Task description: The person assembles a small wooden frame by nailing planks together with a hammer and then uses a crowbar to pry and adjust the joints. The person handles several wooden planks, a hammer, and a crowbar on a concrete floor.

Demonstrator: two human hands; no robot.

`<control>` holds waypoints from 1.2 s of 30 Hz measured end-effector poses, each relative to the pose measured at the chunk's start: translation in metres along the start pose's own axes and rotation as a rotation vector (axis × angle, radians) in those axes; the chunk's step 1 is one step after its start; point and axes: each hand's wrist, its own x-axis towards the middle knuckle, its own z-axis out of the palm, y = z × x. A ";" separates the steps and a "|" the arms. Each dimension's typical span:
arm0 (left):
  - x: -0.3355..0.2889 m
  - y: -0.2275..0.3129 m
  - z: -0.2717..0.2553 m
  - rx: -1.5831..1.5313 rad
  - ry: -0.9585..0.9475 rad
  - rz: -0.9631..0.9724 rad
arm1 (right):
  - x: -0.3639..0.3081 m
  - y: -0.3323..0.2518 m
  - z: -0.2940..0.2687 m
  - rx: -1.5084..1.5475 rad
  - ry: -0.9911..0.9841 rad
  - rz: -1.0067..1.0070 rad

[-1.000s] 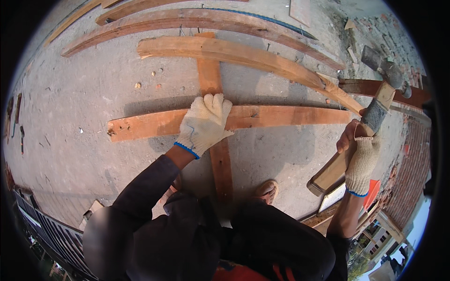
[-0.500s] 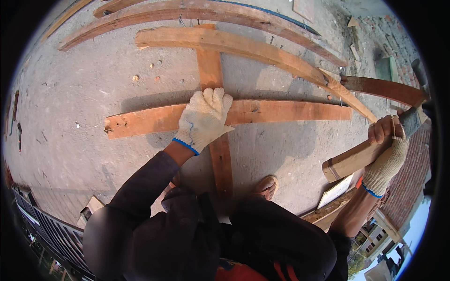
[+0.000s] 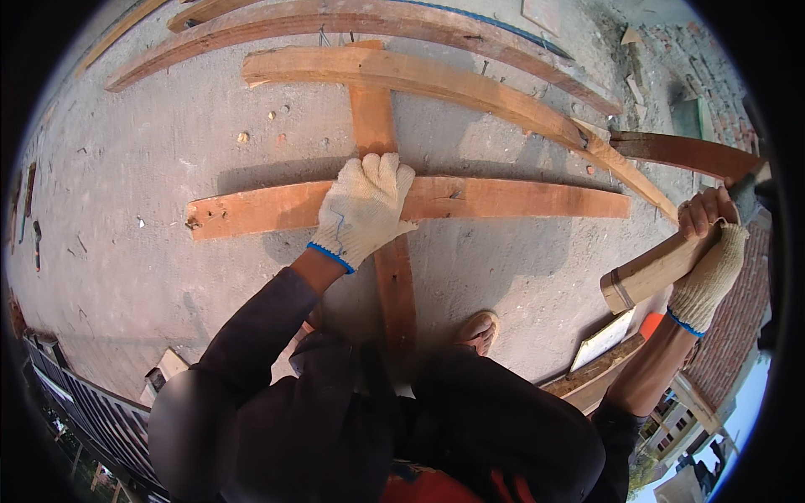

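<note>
My left hand (image 3: 365, 210), in a white knit glove with a blue cuff, presses flat on the spot where a horizontal orange plank (image 3: 503, 199) crosses a narrower upright plank (image 3: 394, 285). Out at the right, well clear of the planks, my right hand (image 3: 708, 251) wears the same kind of glove and grips the thick wooden handle of a hammer (image 3: 650, 272). The hammer's dark head (image 3: 746, 189) points up toward the rim. A second, longer plank (image 3: 419, 75) lies across the upright plank's far end.
The planks lie on a grey concrete slab (image 3: 168, 142). Further long planks (image 3: 377, 21) lie at the back, and a dark one (image 3: 688, 151) at the right. My bare foot (image 3: 478, 331) rests by the upright plank. A white board (image 3: 604, 339) and scrap wood sit at lower right, a railing (image 3: 92, 411) at lower left.
My right hand has swung the hammer outward to the right and higher, away from the planks. My left hand has stayed pressed on the crossing.
</note>
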 end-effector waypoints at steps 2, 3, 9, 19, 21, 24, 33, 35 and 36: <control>0.001 0.000 0.001 0.009 0.031 0.007 | -0.005 0.023 0.026 0.044 0.086 0.100; 0.002 0.000 0.000 0.007 -0.025 -0.002 | -0.027 0.039 0.041 -0.078 0.151 0.258; 0.004 -0.002 -0.005 0.018 -0.007 -0.004 | -0.080 0.072 0.041 -0.565 -0.184 1.006; -0.002 0.000 0.000 0.022 0.049 0.001 | -0.021 0.051 0.037 -0.146 0.274 0.388; 0.000 -0.001 -0.002 -0.026 -0.030 -0.024 | -0.066 0.085 0.061 -0.541 -0.047 0.917; 0.001 -0.002 -0.004 -0.024 -0.069 -0.034 | -0.084 0.086 0.056 -0.648 -0.282 1.098; -0.001 0.000 -0.002 -0.001 -0.029 -0.021 | -0.007 0.030 0.021 0.169 0.036 0.135; -0.001 0.000 -0.004 -0.002 -0.074 -0.030 | -0.026 0.055 0.038 0.050 0.105 0.348; 0.000 0.000 -0.005 0.002 -0.085 -0.036 | -0.044 0.071 0.047 -0.182 0.135 0.563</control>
